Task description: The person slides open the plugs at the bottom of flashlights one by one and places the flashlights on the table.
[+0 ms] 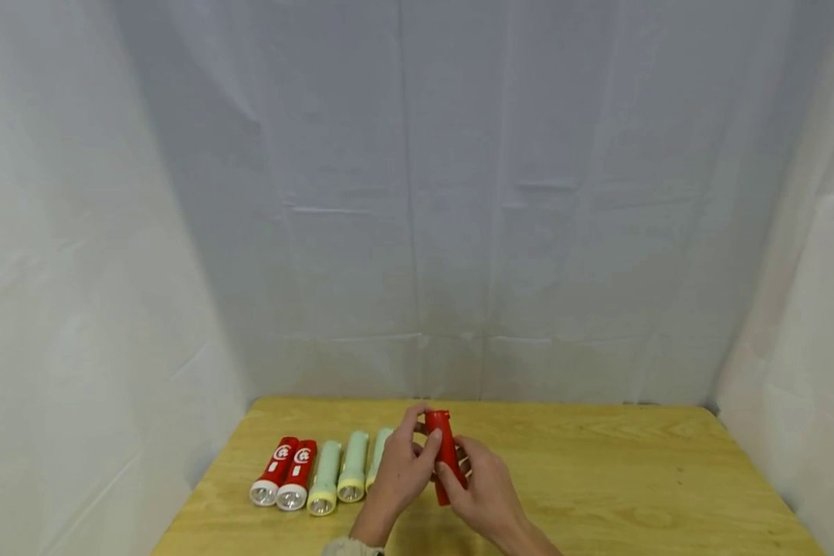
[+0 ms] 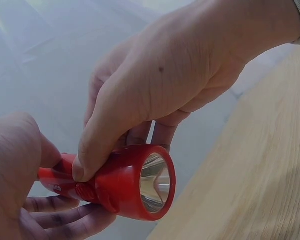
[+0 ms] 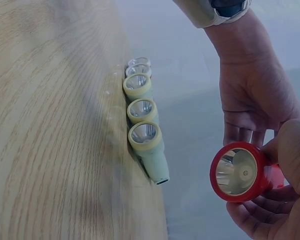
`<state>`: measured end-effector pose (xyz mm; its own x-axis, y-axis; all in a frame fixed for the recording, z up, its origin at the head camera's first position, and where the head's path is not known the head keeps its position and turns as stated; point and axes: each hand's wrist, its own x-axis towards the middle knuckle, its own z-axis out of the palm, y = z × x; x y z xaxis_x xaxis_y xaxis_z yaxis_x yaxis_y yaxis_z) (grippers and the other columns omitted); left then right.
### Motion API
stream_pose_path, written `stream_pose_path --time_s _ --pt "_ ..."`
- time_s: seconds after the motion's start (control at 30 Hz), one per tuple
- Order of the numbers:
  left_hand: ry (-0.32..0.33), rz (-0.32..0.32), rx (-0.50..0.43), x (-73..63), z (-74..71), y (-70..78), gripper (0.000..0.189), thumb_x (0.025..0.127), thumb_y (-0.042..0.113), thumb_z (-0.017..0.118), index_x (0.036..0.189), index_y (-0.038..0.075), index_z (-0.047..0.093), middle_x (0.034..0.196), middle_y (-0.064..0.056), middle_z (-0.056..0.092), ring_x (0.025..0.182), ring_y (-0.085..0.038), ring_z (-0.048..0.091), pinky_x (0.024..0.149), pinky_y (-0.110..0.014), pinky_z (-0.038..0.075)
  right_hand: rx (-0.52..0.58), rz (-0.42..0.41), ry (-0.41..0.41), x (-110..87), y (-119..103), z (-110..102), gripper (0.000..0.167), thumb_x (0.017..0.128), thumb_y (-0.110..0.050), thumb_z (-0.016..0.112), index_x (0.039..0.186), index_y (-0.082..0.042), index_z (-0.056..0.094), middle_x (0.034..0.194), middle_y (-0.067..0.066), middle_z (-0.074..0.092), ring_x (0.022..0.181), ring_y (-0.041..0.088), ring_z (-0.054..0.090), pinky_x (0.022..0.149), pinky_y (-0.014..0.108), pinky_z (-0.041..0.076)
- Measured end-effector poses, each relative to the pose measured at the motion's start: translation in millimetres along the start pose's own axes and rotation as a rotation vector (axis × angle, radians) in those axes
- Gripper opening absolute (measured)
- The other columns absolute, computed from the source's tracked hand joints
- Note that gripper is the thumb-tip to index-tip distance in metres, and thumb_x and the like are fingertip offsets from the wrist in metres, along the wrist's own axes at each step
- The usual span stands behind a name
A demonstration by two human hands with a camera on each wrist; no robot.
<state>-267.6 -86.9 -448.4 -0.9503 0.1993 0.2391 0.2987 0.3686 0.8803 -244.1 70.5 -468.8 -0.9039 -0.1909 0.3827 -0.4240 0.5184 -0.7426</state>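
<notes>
A red flashlight (image 1: 448, 449) is raised in front of me between both hands, over the table. My left hand (image 1: 405, 466) grips its far end, thumb along the barrel. From the other side my right hand (image 1: 487, 488) holds the barrel nearer the lens, with the thumb pressed on top. In the left wrist view the clear lens (image 2: 156, 184) points away from the fingers, and a slide switch (image 2: 84, 192) shows close to the right thumb. The right wrist view looks almost straight into the red-rimmed lens (image 3: 236, 171).
Left of my hands, flashlights lie side by side on the wooden table (image 1: 618, 479): two red ones with white rims (image 1: 296, 475) and three pale green ones with yellow rims (image 1: 327, 479). The third green one is partly behind my left hand. White sheeting (image 1: 417, 193) encloses the table.
</notes>
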Motion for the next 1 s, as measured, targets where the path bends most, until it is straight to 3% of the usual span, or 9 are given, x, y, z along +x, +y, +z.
stream_pose_path --time_s 1.0 --pt "-0.054 -0.008 -0.070 1.2 -1.6 1.0 0.036 0.106 0.022 0.051 0.141 0.014 0.049 0.115 -0.022 0.061 0.068 -0.017 0.066 0.057 -0.033 0.060 -0.029 -0.028 0.005 -1.9 -0.2 -2.2 0.030 0.096 -0.024 0.068 0.118 -0.004 0.065 0.092 0.000 0.068 0.072 0.000 0.057 0.061 0.017 0.052"
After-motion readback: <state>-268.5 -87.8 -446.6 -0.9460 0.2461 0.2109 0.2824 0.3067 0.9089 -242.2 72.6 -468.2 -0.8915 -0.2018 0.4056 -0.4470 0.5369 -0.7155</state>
